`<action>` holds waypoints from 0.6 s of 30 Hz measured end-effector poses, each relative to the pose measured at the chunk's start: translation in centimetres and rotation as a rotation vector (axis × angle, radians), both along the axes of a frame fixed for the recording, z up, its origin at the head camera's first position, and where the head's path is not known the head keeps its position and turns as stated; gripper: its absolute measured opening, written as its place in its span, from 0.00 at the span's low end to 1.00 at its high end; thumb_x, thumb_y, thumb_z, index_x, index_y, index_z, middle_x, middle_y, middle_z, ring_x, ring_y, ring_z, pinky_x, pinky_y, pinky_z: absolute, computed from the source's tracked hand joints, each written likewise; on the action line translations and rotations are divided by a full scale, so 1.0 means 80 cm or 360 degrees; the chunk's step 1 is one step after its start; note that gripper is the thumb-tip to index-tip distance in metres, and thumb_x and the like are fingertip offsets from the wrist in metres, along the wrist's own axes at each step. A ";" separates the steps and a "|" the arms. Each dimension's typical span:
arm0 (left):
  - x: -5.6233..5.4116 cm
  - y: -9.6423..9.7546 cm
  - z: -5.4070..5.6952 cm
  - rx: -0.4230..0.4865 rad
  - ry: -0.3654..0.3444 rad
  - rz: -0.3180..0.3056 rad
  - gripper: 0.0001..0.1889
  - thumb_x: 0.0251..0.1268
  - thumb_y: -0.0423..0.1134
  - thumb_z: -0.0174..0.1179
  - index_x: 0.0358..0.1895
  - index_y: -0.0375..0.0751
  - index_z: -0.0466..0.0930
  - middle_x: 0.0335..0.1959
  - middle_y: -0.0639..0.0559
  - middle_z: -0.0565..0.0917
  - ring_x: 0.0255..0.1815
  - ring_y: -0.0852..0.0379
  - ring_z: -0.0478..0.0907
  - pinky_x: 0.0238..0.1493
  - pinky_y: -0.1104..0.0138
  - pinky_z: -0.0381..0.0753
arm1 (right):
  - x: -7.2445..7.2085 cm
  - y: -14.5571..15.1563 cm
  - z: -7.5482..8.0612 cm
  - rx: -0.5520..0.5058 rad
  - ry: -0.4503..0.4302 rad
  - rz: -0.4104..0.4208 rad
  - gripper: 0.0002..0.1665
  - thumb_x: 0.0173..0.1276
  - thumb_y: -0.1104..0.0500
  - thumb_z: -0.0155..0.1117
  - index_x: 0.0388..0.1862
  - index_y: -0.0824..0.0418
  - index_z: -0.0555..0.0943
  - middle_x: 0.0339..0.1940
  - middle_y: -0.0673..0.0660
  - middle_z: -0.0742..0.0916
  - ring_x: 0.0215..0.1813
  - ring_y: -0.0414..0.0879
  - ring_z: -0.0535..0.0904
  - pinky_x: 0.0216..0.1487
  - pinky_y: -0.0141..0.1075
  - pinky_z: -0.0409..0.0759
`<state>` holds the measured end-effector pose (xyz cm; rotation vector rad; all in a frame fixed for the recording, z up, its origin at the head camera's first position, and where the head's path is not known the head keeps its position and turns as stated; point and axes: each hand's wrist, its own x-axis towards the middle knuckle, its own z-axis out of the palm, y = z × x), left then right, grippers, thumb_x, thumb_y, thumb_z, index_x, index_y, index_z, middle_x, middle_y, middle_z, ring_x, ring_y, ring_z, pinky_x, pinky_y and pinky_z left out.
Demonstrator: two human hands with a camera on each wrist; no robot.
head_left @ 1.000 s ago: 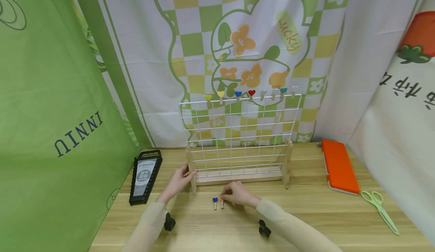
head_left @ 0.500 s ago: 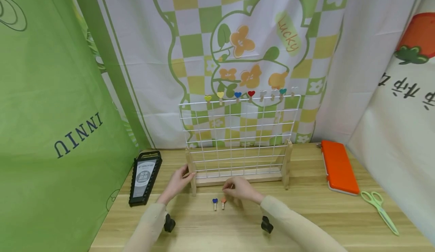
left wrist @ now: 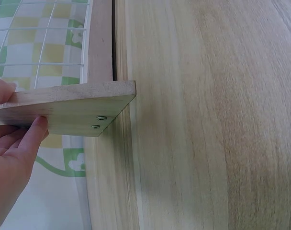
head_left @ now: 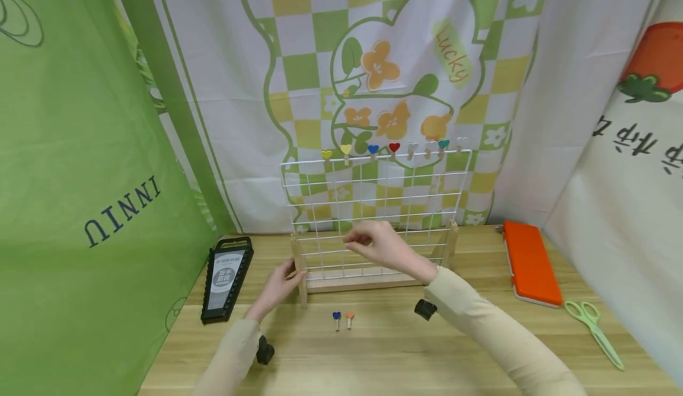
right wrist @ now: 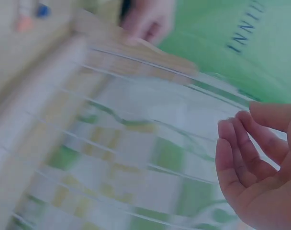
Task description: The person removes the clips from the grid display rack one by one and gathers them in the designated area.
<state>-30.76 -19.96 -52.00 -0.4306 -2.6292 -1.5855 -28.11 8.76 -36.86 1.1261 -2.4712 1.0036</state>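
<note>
Left hand [left wrist: 14, 163] gripping the edge of the wooden upright [left wrist: 71, 110]. Right hand [head_left: 379, 245] released, fingers loosely curved, with room below the heart-shaped clips [head_left: 394, 147] on the wire grid's [head_left: 363, 200] top edge. Blue clip [head_left: 337, 316], orange clip [head_left: 349, 315] just apart on wood-grained tabletop [head_left: 384, 354], well clear of scissors [head_left: 605, 344]. Upright pale, flat-sided; round-headed screws [left wrist: 101, 118].

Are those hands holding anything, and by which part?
The left hand grips the wire rack by its left wooden upright; whether the right hand holds anything can't be told.
</note>
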 end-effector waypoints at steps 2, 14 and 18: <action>0.000 0.000 0.000 0.0008 0.0012 0.0005 0.25 0.70 0.32 0.59 0.67 0.25 0.68 0.63 0.28 0.77 0.67 0.34 0.74 0.66 0.48 0.78 | -0.001 0.000 0.026 -0.0044 0.0071 -0.0005 0.06 0.66 0.64 0.67 0.41 0.63 0.87 0.35 0.56 0.90 0.35 0.42 0.85 0.39 0.26 0.87; 0.003 0.004 0.002 0.0030 0.0040 0.0024 0.24 0.70 0.30 0.59 0.66 0.22 0.68 0.62 0.27 0.77 0.66 0.33 0.74 0.66 0.47 0.78 | -0.021 -0.010 0.166 -0.0276 0.0713 -0.0054 0.07 0.65 0.65 0.69 0.40 0.67 0.85 0.38 0.60 0.87 0.40 0.50 0.84 0.46 0.38 0.87; 0.013 0.011 0.015 0.0022 0.0058 0.0020 0.23 0.70 0.27 0.57 0.65 0.20 0.68 0.61 0.24 0.76 0.65 0.31 0.74 0.66 0.44 0.77 | -0.034 -0.016 0.181 -0.0186 0.0732 -0.0068 0.07 0.65 0.65 0.69 0.41 0.67 0.85 0.39 0.61 0.87 0.43 0.53 0.84 0.49 0.39 0.86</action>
